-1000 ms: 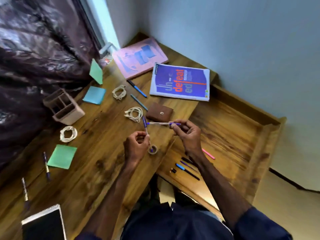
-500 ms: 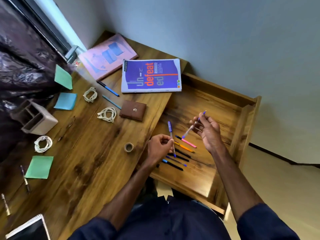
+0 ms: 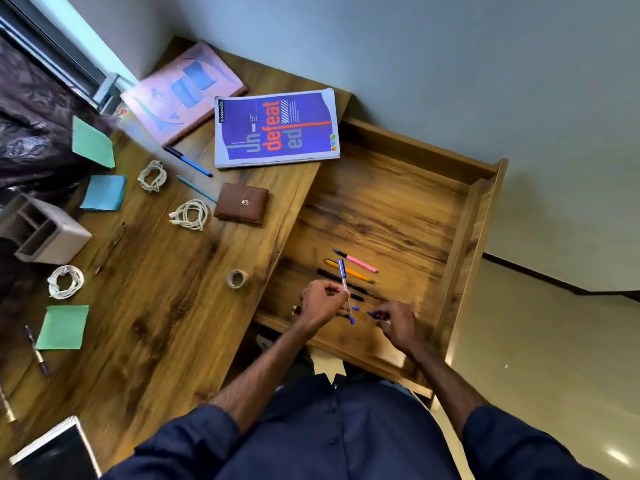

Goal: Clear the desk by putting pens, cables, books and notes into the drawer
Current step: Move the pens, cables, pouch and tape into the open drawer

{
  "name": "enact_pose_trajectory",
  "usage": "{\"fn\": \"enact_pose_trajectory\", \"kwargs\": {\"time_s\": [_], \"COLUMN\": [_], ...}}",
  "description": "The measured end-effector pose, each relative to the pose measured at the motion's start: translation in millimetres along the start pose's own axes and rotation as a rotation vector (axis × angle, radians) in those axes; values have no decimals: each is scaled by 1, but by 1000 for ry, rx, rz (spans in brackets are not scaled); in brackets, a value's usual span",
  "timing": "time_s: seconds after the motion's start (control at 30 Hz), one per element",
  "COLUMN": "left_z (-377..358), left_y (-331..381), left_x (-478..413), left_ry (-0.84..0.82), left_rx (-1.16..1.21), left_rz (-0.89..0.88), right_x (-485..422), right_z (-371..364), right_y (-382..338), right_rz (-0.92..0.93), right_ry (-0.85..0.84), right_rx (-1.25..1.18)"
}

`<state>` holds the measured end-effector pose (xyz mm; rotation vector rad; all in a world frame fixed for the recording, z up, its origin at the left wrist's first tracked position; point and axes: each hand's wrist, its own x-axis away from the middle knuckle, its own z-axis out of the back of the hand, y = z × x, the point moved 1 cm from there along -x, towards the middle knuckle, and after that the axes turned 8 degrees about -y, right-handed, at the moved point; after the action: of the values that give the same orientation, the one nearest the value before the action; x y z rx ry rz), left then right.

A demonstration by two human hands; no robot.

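Note:
The open wooden drawer (image 3: 398, 209) holds several pens, among them a pink pen (image 3: 358, 262) and an orange pen (image 3: 355, 273). Over its front part, my left hand (image 3: 322, 301) grips a clear pen with a blue cap (image 3: 345, 289), held nearly upright. My right hand (image 3: 398, 323) is low in the drawer, fingers closed on a second blue pen (image 3: 374, 315), mostly hidden. On the desk (image 3: 166, 299) lie a purple book (image 3: 275, 128), a pink book (image 3: 183, 91), two blue pens (image 3: 188, 161), three coiled white cables (image 3: 190, 214) and sticky notes (image 3: 104, 192).
A brown wallet (image 3: 242, 202) and a tape roll (image 3: 237, 278) sit near the desk's right edge. A grey organiser (image 3: 45, 233) stands at the left. More pens (image 3: 36, 349) and a dark notebook (image 3: 55, 452) lie at the near left. A grey wall runs behind.
Both hands carried their pens from above the desk to over the drawer. My right hand dropped from mid-drawer to its front floor; my left hand still holds its pen.

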<state>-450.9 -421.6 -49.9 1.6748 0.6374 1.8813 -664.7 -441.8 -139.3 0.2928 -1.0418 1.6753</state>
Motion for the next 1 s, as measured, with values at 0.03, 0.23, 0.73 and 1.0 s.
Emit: {"fn": "enact_pose_trajectory", "kwargs": {"time_s": [0.03,0.23,0.73,1.0], "left_z": [-1,-1,12,5], "left_y": [-2,-13,-29,-31], "left_x": [0,2,13,12], "left_ry": [-2,-10,-37,-62], "left_rx": [-5,-31,-7,-37], "left_rz": [9,36,18,13], "right_x": [4,2,1,2], "right_z": [-2,-14,-23,-21], "right_y": [-1,-13,-15,-19], "right_rz": [6,38,70,28], "right_ry": [-15,-17,11,80], "right_rx": [35,240,359,173]}}
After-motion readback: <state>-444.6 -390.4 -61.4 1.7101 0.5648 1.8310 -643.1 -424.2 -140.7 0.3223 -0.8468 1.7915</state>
